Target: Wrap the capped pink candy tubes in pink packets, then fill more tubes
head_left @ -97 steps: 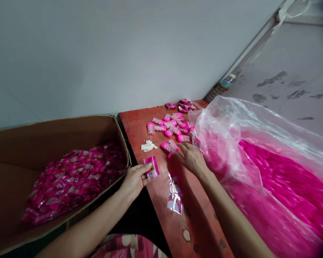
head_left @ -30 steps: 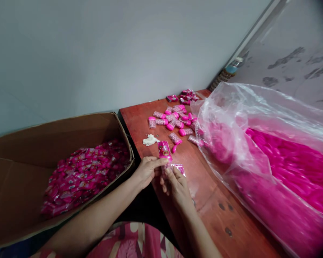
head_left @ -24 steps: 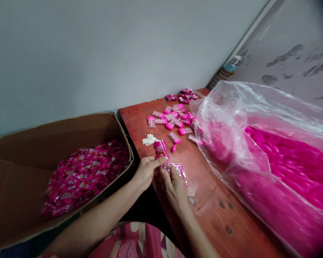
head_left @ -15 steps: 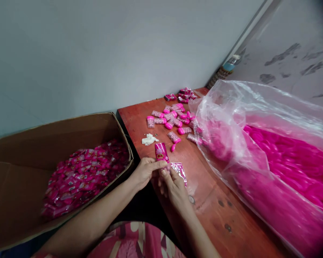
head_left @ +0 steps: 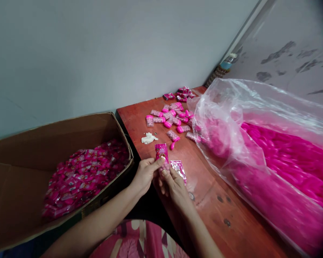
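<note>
Between both hands is a small clear container (head_left: 165,167) of pink beads, with a glossy pink printed sleeve (head_left: 161,150) over its far end. My left hand (head_left: 146,174) pinches the sleeve from the left, its thumb on the front. From the right, my right hand (head_left: 176,185) grips the container's near end with thumb and fingers; part of that end is hidden. Just beyond the right fingers, flat printed sleeves (head_left: 178,170) lie on the red-brown table (head_left: 212,211). Farther back are several bead-filled containers (head_left: 169,114) with pink caps.
At left stands a cardboard box (head_left: 54,129) holding many pink wrapped packs (head_left: 83,175). A big clear plastic bag (head_left: 226,107) of bright pink pieces (head_left: 285,157) covers the table's right side. White crumpled material (head_left: 149,138) and wrapped packs (head_left: 184,94) lie farther back.
My left thumb has shifted slightly up and left on the sleeve, and more of the beads show below it. Both hands keep their grip. The camera view has shifted a little.
</note>
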Demonstrator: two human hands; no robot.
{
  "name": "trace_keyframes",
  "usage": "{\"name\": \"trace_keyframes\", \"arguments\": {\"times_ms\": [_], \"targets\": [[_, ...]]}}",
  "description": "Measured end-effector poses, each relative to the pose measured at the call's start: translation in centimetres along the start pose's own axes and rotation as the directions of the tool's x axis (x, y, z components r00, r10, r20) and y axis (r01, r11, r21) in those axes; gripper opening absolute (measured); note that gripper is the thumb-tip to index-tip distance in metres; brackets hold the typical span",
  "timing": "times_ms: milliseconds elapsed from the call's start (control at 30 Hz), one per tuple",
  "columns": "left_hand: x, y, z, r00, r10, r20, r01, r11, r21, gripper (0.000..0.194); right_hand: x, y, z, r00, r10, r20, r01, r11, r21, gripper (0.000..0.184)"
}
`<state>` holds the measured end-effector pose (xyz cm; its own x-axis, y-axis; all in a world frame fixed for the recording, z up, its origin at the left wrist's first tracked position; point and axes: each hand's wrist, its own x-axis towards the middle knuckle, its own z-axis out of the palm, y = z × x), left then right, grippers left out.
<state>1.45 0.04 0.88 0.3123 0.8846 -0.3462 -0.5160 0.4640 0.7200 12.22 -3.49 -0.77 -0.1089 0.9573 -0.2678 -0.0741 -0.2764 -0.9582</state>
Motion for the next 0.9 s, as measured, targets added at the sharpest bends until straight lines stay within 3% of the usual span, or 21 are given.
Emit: {"name": "trace_keyframes", "arguments": {"times_ms": [133,200,300,400,633,900], "targets": [[0.3,-0.2,0.1,0.999,-0.003,-0.053,-0.001,0.997,-0.075,0.03,-0.2,0.6,0.4,0.963,-0.167,-0.212,0.12,0.969,-0.217,0.023],[0.2,-0.6,0.2,0.997,-0.004,-0.074,-0.001,0.997,-0.078,0.029,-0.3,0.6,0.5,0.948,-0.191,-0.256,0.131,0.963,-0.236,0.022],[-0.4,-1.1,0.5,0.997,-0.045,-0.057,0.045,0.999,-0.003,0.032,-0.3,0.2,0.6,0.995,-0.023,-0.102,0.03,0.998,0.063,0.028],[-1.0,-1.4,0.6,0.997,-0.011,-0.076,0.015,0.998,0.058,0.033,-0.3,-0.1,0.8,0.998,0.066,0.017,-0.067,0.937,0.342,0.035],[-1.0,0.3,0.2,0.999,-0.028,-0.028,0.03,0.998,0.051,0.034,-1.3,-0.3,0.6,0.998,0.016,0.061,-0.037,0.929,0.367,0.03],[-1.8,-0.7,0.6,1.0,0.012,-0.016,-0.013,0.999,-0.052,0.025,-0.2,0.0,0.7,0.997,0.02,-0.079,0.022,0.87,0.493,0.019]]}}
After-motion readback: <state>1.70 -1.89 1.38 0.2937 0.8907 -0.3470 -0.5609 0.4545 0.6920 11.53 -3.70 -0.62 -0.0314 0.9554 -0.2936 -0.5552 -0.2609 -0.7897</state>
